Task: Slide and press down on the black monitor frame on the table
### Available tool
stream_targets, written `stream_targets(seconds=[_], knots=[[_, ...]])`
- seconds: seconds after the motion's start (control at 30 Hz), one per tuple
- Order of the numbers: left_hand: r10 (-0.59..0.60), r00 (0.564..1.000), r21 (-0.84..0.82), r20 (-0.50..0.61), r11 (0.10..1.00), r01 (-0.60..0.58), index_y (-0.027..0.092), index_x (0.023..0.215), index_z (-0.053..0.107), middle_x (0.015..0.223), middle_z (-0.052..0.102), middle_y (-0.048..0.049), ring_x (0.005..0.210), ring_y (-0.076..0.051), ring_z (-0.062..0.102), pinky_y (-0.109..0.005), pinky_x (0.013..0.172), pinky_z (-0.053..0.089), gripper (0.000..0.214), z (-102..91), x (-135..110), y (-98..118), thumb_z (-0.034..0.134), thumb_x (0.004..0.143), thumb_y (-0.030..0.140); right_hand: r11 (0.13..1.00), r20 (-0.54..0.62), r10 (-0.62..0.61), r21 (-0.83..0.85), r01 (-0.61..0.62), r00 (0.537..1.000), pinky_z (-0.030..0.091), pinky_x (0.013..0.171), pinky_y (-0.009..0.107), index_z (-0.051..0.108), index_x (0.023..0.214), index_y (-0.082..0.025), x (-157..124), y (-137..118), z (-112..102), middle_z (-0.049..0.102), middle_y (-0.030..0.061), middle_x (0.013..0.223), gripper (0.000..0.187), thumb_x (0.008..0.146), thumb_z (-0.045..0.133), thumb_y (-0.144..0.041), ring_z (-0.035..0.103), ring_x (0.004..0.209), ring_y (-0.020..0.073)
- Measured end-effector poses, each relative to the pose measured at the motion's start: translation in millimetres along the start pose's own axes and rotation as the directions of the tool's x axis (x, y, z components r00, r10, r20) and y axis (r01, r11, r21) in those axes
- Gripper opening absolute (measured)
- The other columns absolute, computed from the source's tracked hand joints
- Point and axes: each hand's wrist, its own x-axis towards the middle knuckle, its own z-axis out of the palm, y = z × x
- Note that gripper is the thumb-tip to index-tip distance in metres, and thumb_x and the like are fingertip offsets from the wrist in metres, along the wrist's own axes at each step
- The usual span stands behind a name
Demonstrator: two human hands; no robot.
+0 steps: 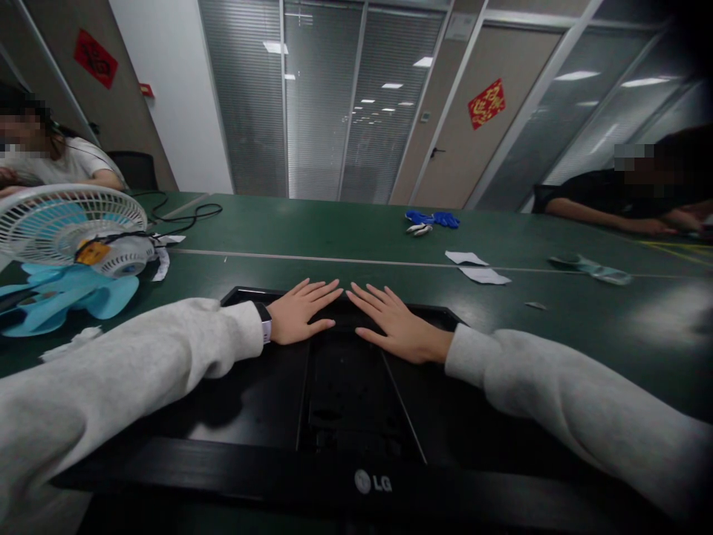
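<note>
A black plastic monitor housing with an LG logo on its near edge lies before me on the green table. My left hand is spread palm down over its far part, thumb pointing right. Mirroring it, my right hand has its fingers stretched toward the left hand, with a small gap between the two. Neither hand holds anything. Whether the palms press on the housing or hover just above it, I cannot tell. A raised rectangular panel runs down the housing's middle between my forearms.
Left stand a white fan cage with motor and light blue fan blades. Blue gloves, white paper pieces and a pale green strip-like item lie farther off on the table. One person sits at each side.
</note>
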Motion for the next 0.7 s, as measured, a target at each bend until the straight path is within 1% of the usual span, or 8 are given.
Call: stream_targets(seconds=[0.1, 0.27, 0.37, 0.43, 0.5, 0.57, 0.63, 0.7], knots=[[-0.020, 1.000, 0.010, 0.012, 1.000, 0.020, 0.023, 0.149, 0.038, 0.159, 0.031, -0.0119, 0.144, -0.035, 0.032, -0.065, 0.117, 0.021, 0.058, 0.9, 0.5, 0.2, 0.057, 0.098, 0.044, 1.000, -0.002, 0.005, 0.008, -0.005, 1.000, 0.029, 0.114, 0.059, 0.043, 0.144, -0.021, -0.2, 0.6, 0.7, 0.034, 0.0129, 0.151, 0.058, 0.094, 0.055, -0.048, 0.035, 0.139, 0.0300], [-0.043, 0.997, 0.014, 0.057, 0.999, 0.043, 0.022, 0.146, 0.042, 0.154, 0.038, -0.0123, 0.140, -0.034, 0.040, -0.064, 0.115, 0.027, 0.055, 3.7, 1.7, -2.8, 0.058, 0.098, 0.044, 0.999, 0.036, 0.010, 0.039, -0.011, 0.999, 0.035, 0.111, 0.056, 0.046, 0.141, -0.020, -0.6, 3.7, 1.6, 0.040, 0.0129, 0.147, 0.056, 0.095, 0.055, -0.048, 0.041, 0.134, 0.0280], [-0.043, 0.997, 0.025, 0.063, 0.999, 0.042, 0.022, 0.146, 0.043, 0.154, 0.038, -0.0123, 0.140, -0.034, 0.040, -0.064, 0.115, 0.028, 0.055, 0.9, 1.1, -1.0, 0.059, 0.098, 0.043, 0.999, 0.047, 0.006, 0.046, -0.008, 0.999, 0.038, 0.110, 0.055, 0.047, 0.140, -0.019, -0.9, 3.7, -0.2, 0.042, 0.0129, 0.145, 0.055, 0.095, 0.055, -0.048, 0.044, 0.132, 0.0273], [-0.035, 0.998, 0.039, 0.055, 0.999, 0.033, 0.022, 0.146, 0.041, 0.156, 0.035, -0.0123, 0.141, -0.035, 0.038, -0.064, 0.115, 0.026, 0.055, -3.5, 0.7, 2.6, 0.059, 0.098, 0.043, 0.999, 0.047, -0.005, 0.043, 0.003, 0.999, 0.037, 0.110, 0.055, 0.047, 0.140, -0.019, -0.7, 1.8, -3.3, 0.041, 0.0129, 0.145, 0.054, 0.095, 0.055, -0.047, 0.043, 0.132, 0.0274], [-0.019, 0.999, 0.057, 0.045, 0.998, 0.016, 0.022, 0.148, 0.040, 0.159, 0.031, -0.0121, 0.143, -0.035, 0.034, -0.065, 0.117, 0.023, 0.056, -10.6, 0.7, 7.1, 0.059, 0.098, 0.041, 0.999, 0.049, -0.022, 0.037, 0.020, 0.999, 0.036, 0.111, 0.056, 0.046, 0.141, -0.019, -0.5, -0.9, -8.9, 0.041, 0.0128, 0.146, 0.054, 0.095, 0.055, -0.047, 0.042, 0.134, 0.0278], [-0.006, 0.999, 0.074, 0.044, 0.997, 0.003, 0.022, 0.148, 0.040, 0.160, 0.030, -0.0119, 0.145, -0.035, 0.032, -0.065, 0.118, 0.021, 0.055, -21.6, 1.0, 11.5, 0.058, 0.099, 0.040, 0.999, 0.059, -0.043, 0.028, 0.041, 0.997, 0.035, 0.112, 0.056, 0.046, 0.141, -0.019, -1.2, -3.5, -18.8, 0.040, 0.0128, 0.147, 0.054, 0.095, 0.055, -0.046, 0.041, 0.134, 0.0280], [-0.003, 0.998, 0.083, 0.070, 0.997, -0.003, 0.020, 0.145, 0.044, 0.157, 0.036, -0.0123, 0.144, -0.033, 0.034, -0.064, 0.117, 0.022, 0.050, -37.8, -0.7, 15.7, 0.057, 0.100, 0.039, 0.998, 0.083, -0.059, 0.017, 0.057, 0.995, 0.035, 0.112, 0.056, 0.048, 0.140, -0.019, -5.6, -5.5, -34.5, 0.042, 0.0129, 0.146, 0.053, 0.095, 0.055, -0.046, 0.042, 0.134, 0.0274], [0.003, 0.991, 0.077, 0.134, 0.997, -0.014, 0.018, 0.139, 0.051, 0.148, 0.049, -0.0124, 0.138, -0.030, 0.045, -0.060, 0.116, 0.029, 0.044, -59.1, -7.6, 21.5, 0.054, 0.101, 0.039, 0.998, 0.116, -0.068, 0.006, 0.068, 0.991, 0.038, 0.111, 0.054, 0.050, 0.138, -0.018, -16.7, -8.5, -56.4, 0.047, 0.0130, 0.142, 0.052, 0.096, 0.054, -0.048, 0.046, 0.132, 0.0257]])
